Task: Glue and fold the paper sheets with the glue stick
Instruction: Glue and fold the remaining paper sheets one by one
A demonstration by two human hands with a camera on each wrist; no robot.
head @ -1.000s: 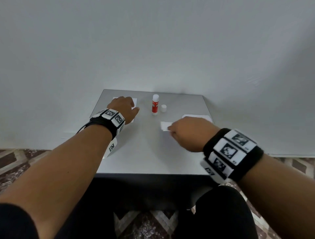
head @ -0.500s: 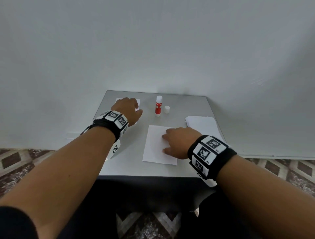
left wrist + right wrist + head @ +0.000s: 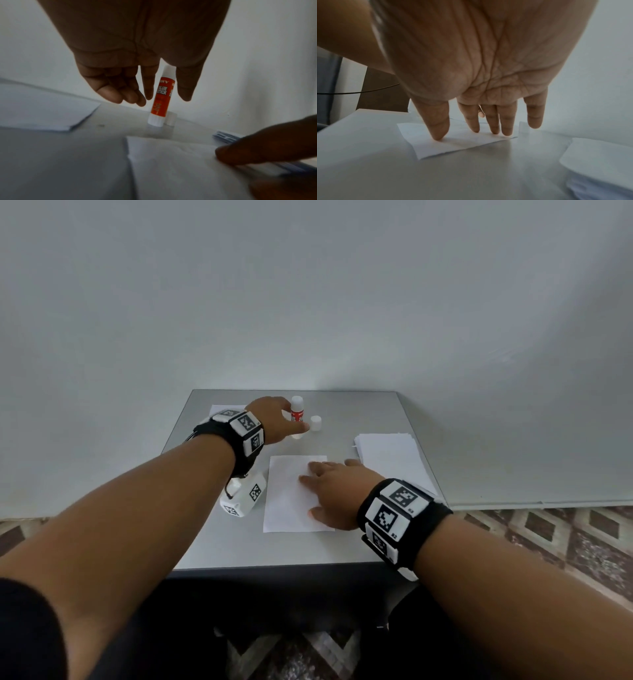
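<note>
A red-and-white glue stick [image 3: 297,414] [image 3: 162,100] stands upright at the back of the grey table [image 3: 212,542], and its white cap [image 3: 315,422] stands just to its right. My left hand [image 3: 279,419] reaches around the stick with its fingers [image 3: 149,88] extended. Index finger and thumb flank the stick, and no grip shows. One white paper sheet [image 3: 291,494] [image 3: 462,143] lies flat in the middle of the table. My right hand [image 3: 329,491] presses on it with straight, spread fingers [image 3: 440,132].
A stack of white sheets [image 3: 390,457] [image 3: 590,155] lies at the table's right edge. Folded white paper [image 3: 222,409] [image 3: 42,108] sits at the back left. A plain wall rises right behind the table. The patterned floor shows on either side.
My left hand left the folded paper at the back left and moved right to the glue stick. My right hand drew one sheet to the middle and now holds it flat.
</note>
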